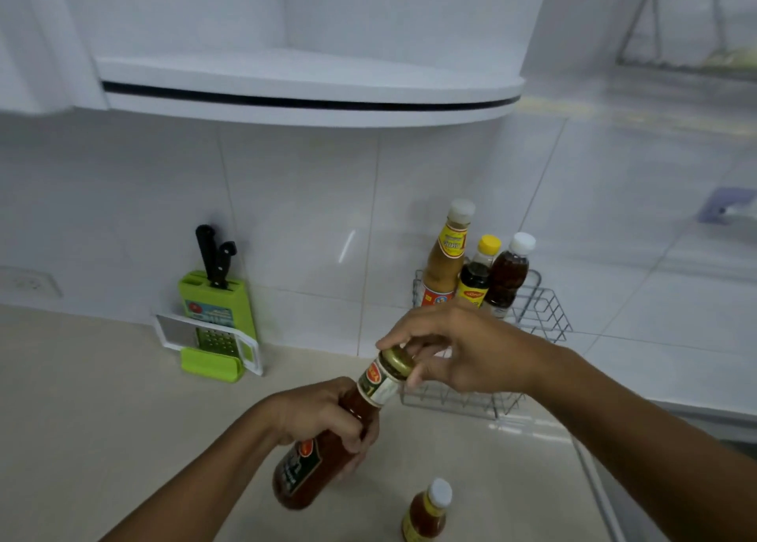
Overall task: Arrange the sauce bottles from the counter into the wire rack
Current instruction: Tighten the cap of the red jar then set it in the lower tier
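Note:
A tall red chili sauce bottle (pixel 301 474) with a gold cap is tilted in the air over the counter. My left hand (pixel 323 416) grips its body near the shoulder. My right hand (pixel 463 349) has its fingertips closed around the gold cap. Behind my right hand the wire rack (pixel 536 308) stands against the tiled wall with three bottles in it: an orange-brown sauce bottle (pixel 444 263), a dark bottle with a yellow cap (pixel 477 275) and a dark bottle with a white cap (pixel 510 273). A small white-capped bottle (pixel 428 513) stands on the counter near the bottom edge.
A green knife block (pixel 219 299) with two black-handled knives and a grater (pixel 213 342) leaning on it stand at the wall to the left. A white rounded shelf (pixel 311 86) hangs overhead. The beige counter (pixel 102 398) ends at an edge on the right.

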### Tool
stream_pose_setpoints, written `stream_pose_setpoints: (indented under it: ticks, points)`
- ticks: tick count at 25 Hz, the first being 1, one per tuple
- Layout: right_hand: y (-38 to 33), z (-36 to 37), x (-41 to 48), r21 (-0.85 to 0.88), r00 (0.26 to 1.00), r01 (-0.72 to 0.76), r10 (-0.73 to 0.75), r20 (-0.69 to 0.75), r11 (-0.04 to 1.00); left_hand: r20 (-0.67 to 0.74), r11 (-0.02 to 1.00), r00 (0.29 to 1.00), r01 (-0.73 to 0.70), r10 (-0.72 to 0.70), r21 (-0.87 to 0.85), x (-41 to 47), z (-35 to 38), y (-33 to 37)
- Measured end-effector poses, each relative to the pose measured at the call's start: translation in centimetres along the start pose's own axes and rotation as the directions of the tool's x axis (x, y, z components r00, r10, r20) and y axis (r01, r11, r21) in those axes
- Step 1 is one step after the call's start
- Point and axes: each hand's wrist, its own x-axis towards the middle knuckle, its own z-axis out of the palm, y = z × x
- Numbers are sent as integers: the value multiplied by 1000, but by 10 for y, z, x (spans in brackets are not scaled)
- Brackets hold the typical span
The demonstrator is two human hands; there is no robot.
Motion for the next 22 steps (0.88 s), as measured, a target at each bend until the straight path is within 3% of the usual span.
stream_pose_setpoints:
  ticks: [2, 5, 8, 10, 12, 14, 15, 17, 19, 21, 22]
  points:
    - [-5, -11, -2, -133, 999, -10, 3, -52, 991, -85, 997, 996, -20, 26, 77, 1, 3, 18]
    - [-8, -6, 0, -428, 969, 71, -163, -183, 901, -167, 995, 984, -56, 69, 81, 6, 14, 41]
    - [-5, -3, 7, -455, 958, 21, -148, -244, 890, -242, 1000, 970, -8, 12, 17, 12, 25, 54]
    - [-3, -5, 10, -463, 955, -106, -39, -294, 880, -476, 990, 879, 100, -43, 96, 18, 32, 58]
    - [-1, -3, 7, -460, 930, -252, 82, -358, 851, -724, 931, 689, 273, -14, 242, 26, 42, 62]
    - [3, -2, 3, -390, 898, -354, 192, -396, 850, -823, 775, 555, 464, 124, 429, 34, 52, 66]
    - [4, -3, 1, -343, 898, -354, 214, -384, 870, -821, 738, 548, 486, 158, 467, 36, 54, 66]
    - [3, -10, -5, -250, 930, -255, 165, -330, 934, -727, 832, 680, 347, 96, 434, 35, 47, 70]
    - [-6, -20, -7, -235, 955, -126, 53, -292, 964, -454, 963, 889, 76, 53, 260, 33, 37, 77]
    - [-10, -26, -3, -316, 954, -118, 18, -300, 941, -314, 992, 946, -36, 74, 124, 33, 32, 83]
    - [-9, -27, -1, -375, 944, -164, 35, -328, 912, -367, 991, 927, -31, 78, 132, 37, 34, 86]
